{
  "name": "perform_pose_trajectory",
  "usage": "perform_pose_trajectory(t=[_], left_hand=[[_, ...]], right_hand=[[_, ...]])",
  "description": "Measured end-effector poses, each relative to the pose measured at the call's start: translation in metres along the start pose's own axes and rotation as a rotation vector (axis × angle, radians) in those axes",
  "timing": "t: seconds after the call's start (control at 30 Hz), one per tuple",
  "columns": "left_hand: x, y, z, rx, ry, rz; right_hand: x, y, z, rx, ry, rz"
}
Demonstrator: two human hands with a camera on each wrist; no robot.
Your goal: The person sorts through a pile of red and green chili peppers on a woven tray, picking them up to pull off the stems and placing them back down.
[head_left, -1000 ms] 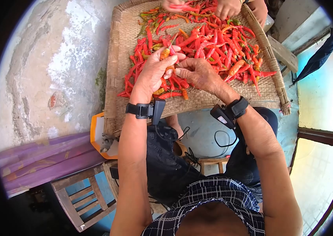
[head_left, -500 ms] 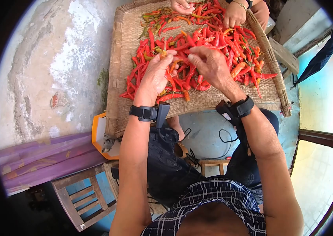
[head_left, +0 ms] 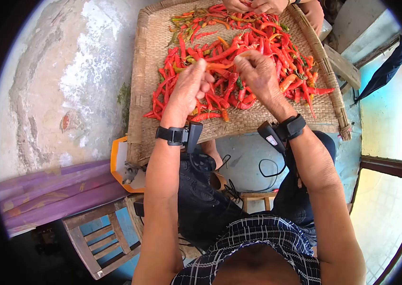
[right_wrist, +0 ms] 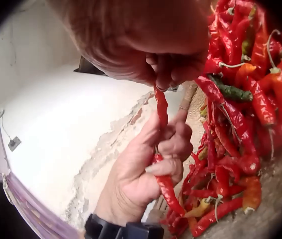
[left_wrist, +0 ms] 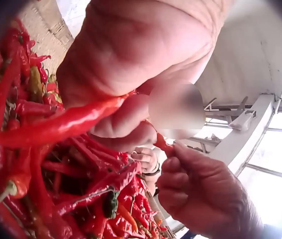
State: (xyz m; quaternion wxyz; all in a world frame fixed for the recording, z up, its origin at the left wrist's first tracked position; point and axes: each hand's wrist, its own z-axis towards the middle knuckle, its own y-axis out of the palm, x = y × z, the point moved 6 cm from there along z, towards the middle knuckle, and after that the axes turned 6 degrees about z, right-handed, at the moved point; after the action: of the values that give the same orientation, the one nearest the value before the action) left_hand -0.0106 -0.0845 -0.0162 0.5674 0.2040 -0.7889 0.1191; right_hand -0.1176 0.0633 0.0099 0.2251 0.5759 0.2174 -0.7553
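Head view: left hand (head_left: 187, 88) and right hand (head_left: 257, 71) both pinch one red chili (head_left: 220, 66), held above the woven tray (head_left: 239, 124), near its middle. Step looks like stem removal; next probably needs a clean pull w/ right fingers.

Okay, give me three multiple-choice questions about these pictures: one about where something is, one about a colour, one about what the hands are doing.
1. Where does the chilli pile lie?
A. on a woven tray
B. in a bucket
C. on a blue plate

2. What colour are most chillies?
A. purple
B. red
C. white

3. How is the held chilli gripped?
A. by neither hand
B. left hand only
C. between both, right hand too

Answers: 1 A, basket weave shows under the pile. 2 B, red dominates, with a few green. 3 C, the right wrist view shows fingers pinching each end.
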Motion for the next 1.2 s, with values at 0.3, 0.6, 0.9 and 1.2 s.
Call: perform_pose_trajectory(t=[0.3, 0.6, 0.9, 1.2], left_hand=[[0.013, -0.004, 0.005, 0.113, 0.231, -0.477], [0.027, 0.022, -0.009, 0.036, 0.336, -0.401], [-0.010, 0.030, -0.039, -0.245, 0.475, 1.407], [-0.027, 0.043, -0.035, -0.171, 0.402, 1.676]], right_hand=[[-0.008, 0.010, -0.007, -0.041, -0.094, 0.008], [0.015, 0.036, -0.020, -0.460, 0.231, -0.051], [-0.004, -0.011, 0.005, -0.017, -0.017, -0.233], [-0.014, -0.007, -0.001, -0.101, -0.077, -0.243]])
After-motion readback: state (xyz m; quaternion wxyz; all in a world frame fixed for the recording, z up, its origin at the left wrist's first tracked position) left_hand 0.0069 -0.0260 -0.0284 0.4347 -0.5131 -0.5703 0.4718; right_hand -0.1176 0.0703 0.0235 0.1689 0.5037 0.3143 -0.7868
